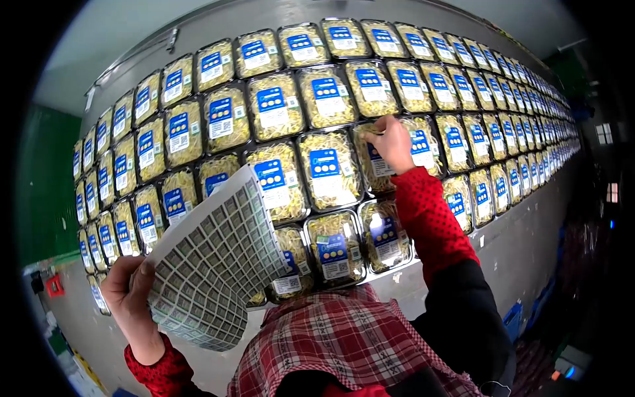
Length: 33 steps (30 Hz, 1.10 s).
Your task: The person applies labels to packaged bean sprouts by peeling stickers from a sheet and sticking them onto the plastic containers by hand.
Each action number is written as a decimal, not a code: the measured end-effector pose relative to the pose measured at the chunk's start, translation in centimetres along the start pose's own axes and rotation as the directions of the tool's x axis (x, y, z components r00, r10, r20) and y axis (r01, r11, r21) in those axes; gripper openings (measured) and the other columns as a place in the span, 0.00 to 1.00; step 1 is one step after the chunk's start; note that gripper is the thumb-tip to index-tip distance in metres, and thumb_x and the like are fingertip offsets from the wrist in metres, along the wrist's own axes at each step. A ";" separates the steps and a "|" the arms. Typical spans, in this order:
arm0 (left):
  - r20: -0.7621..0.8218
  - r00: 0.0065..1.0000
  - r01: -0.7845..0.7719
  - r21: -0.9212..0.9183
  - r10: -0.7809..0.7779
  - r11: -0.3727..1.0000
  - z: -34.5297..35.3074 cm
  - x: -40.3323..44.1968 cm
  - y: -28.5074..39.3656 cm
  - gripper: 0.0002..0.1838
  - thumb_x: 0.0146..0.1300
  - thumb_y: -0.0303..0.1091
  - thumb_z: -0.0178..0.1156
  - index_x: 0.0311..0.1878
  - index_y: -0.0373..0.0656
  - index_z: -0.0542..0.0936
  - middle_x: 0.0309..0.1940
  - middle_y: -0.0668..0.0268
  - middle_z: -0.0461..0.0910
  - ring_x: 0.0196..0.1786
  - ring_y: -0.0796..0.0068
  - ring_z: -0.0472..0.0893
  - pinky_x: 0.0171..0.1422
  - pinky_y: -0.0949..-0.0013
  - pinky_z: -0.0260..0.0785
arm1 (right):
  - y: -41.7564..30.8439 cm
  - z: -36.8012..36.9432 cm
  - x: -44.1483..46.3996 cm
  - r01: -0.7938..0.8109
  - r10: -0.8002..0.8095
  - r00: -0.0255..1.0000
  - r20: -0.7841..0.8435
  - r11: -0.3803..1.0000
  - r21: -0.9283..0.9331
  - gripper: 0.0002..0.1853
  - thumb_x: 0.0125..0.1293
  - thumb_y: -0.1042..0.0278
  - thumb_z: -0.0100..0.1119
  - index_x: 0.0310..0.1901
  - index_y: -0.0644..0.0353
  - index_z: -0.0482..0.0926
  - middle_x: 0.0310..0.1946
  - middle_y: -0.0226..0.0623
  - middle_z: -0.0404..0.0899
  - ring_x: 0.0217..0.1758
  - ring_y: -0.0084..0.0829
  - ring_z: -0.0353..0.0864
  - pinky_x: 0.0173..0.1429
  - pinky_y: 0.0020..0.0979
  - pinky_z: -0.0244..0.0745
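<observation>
While the left hand (131, 301) holds a large, curling sheet of white paper, printed with a grid of small grey-green rectangles (210, 268), the right hand (393, 144) is over a black, rectangular plastic tray of pale yellow sprouts (380, 167). This tray lies flat on the grey counter (493, 261), among many similar filled trays (276, 109) in close rows, and it bears a blue and white label, partly in shadow.

The left fingers grip the sheet at its lower left margin, with the thumb on the near face. The sheet hangs in front of several trays and hides parts of them. The right fingers are bent, thumb and forefinger close together at the upper part of the tray; whether something thin is between them, I cannot tell.

I judge the sheet to be light and flexible, easy to crease, so its plain margin is the best place to hold. The tray is probably light too, with a smooth, slippery shiny top and contents which bruise easily. If one must lift it, the stiff black rim seems the safer hold; on the top, only light pressure is suitable.
</observation>
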<state>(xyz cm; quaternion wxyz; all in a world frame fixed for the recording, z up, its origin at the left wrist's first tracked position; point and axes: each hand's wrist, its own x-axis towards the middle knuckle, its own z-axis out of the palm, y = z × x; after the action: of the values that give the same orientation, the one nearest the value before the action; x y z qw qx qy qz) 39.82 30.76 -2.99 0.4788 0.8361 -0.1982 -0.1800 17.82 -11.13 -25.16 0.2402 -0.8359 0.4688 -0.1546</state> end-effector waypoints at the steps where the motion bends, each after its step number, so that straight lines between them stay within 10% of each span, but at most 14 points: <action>1: -0.013 1.000 0.009 -0.030 -0.010 0.999 0.1 -0.1 0.0 0.05 0.60 0.27 0.64 0.32 0.36 0.80 0.23 0.74 0.75 0.28 0.87 0.68 0.36 0.81 0.58 | -2.2 -0.3 -0.6 -0.013 -0.007 0.995 0.096 0.979 0.204 0.20 0.47 0.59 0.75 0.34 0.66 0.79 0.32 0.43 0.81 0.35 0.38 0.81 0.40 0.35 0.76; 4: 0.001 0.999 0.035 -0.063 -0.035 0.997 -0.1 -0.2 -0.1 0.05 0.60 0.27 0.64 0.32 0.36 0.80 0.23 0.74 0.75 0.28 0.88 0.68 0.36 0.81 0.58 | -6.8 2.3 -2.2 -0.179 -0.036 0.952 0.305 0.742 0.646 0.19 0.48 0.70 0.72 0.40 0.67 0.77 0.30 0.36 0.78 0.33 0.26 0.75 0.40 0.29 0.72; 12: -0.032 0.999 0.011 -0.089 -0.014 0.996 -0.9 -1.1 -1.8 0.03 0.62 0.25 0.60 0.33 0.36 0.79 0.24 0.74 0.76 0.29 0.88 0.68 0.36 0.80 0.57 | -6.3 9.3 -2.1 -0.085 -0.038 0.971 0.236 0.867 0.491 0.17 0.46 0.82 0.68 0.37 0.64 0.72 0.37 0.38 0.74 0.25 0.26 0.76 0.27 0.26 0.70; 15: -0.076 0.996 0.034 -0.109 -0.042 0.993 -1.7 -1.5 -2.1 0.05 0.59 0.27 0.65 0.32 0.35 0.80 0.23 0.73 0.76 0.29 0.86 0.69 0.36 0.80 0.59 | -8.7 8.1 -3.6 0.245 -0.246 0.969 -0.030 0.969 -0.041 0.22 0.40 0.72 0.75 0.36 0.61 0.71 0.41 0.50 0.70 0.32 0.54 0.79 0.36 0.45 0.75; 18: -0.134 0.990 -0.054 -0.037 0.048 0.998 -2.6 -2.2 -3.1 0.05 0.59 0.26 0.65 0.32 0.35 0.80 0.23 0.73 0.76 0.29 0.86 0.69 0.36 0.79 0.60 | -8.3 8.2 -2.8 0.299 -0.301 0.954 -0.014 0.940 0.162 0.23 0.42 0.73 0.75 0.39 0.62 0.72 0.40 0.48 0.72 0.29 0.44 0.79 0.33 0.40 0.76; 19: -0.149 0.988 -0.049 -0.026 0.045 0.998 -2.8 -2.3 -3.2 0.05 0.59 0.26 0.65 0.32 0.35 0.80 0.23 0.73 0.76 0.28 0.86 0.69 0.36 0.79 0.59 | -11.6 6.2 -2.9 -0.211 0.000 0.907 0.422 0.866 0.453 0.24 0.43 0.76 0.75 0.42 0.66 0.73 0.39 0.42 0.74 0.35 0.32 0.78 0.36 0.32 0.76; 24: -0.133 0.991 -0.017 -0.051 0.011 0.999 -3.4 -3.3 -3.3 0.06 0.58 0.27 0.66 0.31 0.35 0.80 0.23 0.73 0.76 0.28 0.87 0.69 0.35 0.80 0.59 | -15.5 12.0 -3.9 -0.361 -0.133 0.862 0.490 0.517 0.776 0.23 0.44 0.87 0.64 0.46 0.68 0.74 0.38 0.34 0.74 0.39 0.27 0.75 0.39 0.28 0.76; 30: -0.152 0.988 -0.034 -0.056 0.025 0.998 -3.9 -4.1 -4.4 0.03 0.57 0.23 0.64 0.32 0.33 0.80 0.24 0.72 0.77 0.28 0.86 0.69 0.35 0.80 0.60 | -15.6 15.6 -3.4 -0.098 -0.179 0.918 0.353 0.761 0.642 0.22 0.42 0.86 0.63 0.43 0.66 0.73 0.40 0.36 0.73 0.41 0.26 0.75 0.38 0.27 0.75; 33: -0.148 0.989 -0.019 0.009 0.020 1.000 -3.6 -3.7 -5.0 0.02 0.56 0.21 0.64 0.32 0.33 0.80 0.25 0.71 0.78 0.29 0.85 0.72 0.35 0.79 0.62 | -15.4 17.1 -3.8 0.467 -0.495 0.869 0.018 0.832 0.297 0.21 0.41 0.84 0.63 0.41 0.64 0.73 0.45 0.47 0.68 0.42 0.43 0.76 0.44 0.35 0.75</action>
<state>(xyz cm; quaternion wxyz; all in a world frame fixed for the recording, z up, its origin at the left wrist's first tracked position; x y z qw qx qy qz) 39.23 37.58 -5.21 0.4910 0.8469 -0.1710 -0.1118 35.10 3.35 -31.11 0.3326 -0.8900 0.2044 -0.2357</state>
